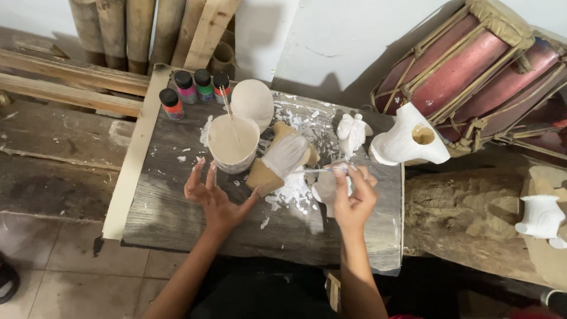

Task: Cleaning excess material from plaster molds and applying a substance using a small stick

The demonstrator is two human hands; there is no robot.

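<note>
A dark, weathered wooden board [177, 218] serves as the work surface, its grain streaked and spattered with white paint, thickest in a patch near the middle. A pale plank [133, 159] runs along its left edge, and below it the floor is grey tile [53, 266]. The left hand [215, 198] hovers open over the board, fingers spread and pointing toward a white cup of pale paint [233, 142] with a thin stick standing in it; the fingertips are near the cup but seem not to touch it, though the angle makes that hard to judge. The right hand [354, 198] is pinched around a thin paintbrush [316, 170], whose tip reaches left toward a wooden piece partly coated white [283, 156] lying just right of the cup. A small white object [325, 189] sits against the right hand, partly hidden by it. Behind the cup stand four little paint bottles [195, 88] with dark caps and a rounded white form [253, 101]. Farther right are a small white figure [351, 133] and a larger white carved shape with a hollow top [410, 139]. Bamboo poles [118, 29] lean on the white wall, a red rope-laced drum [472, 65] lies at right, and another white carving [540, 215] rests on a rough log [460, 212].
</note>
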